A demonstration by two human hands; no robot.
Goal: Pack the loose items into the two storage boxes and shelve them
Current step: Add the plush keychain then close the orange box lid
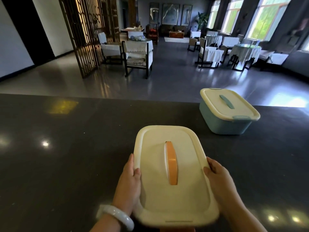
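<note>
Dark counter [66, 164] running across the whole near view, shining with light spots. Blue box [224, 123], cream lid clipped on, sitting at the counter's far right edge. Cream lid [173, 198] with an orange handle [171, 164] being held above the counter's near edge, well apart from the blue box; whether a box hangs under it, cannot tell. Left hand [128, 183] gripping the lid's left rim, thumb on top, fingers curling beneath. Right hand [217, 178] gripping the right rim likewise. White bangle [117, 216] sitting on the left wrist, over the counter's near edge.
</note>
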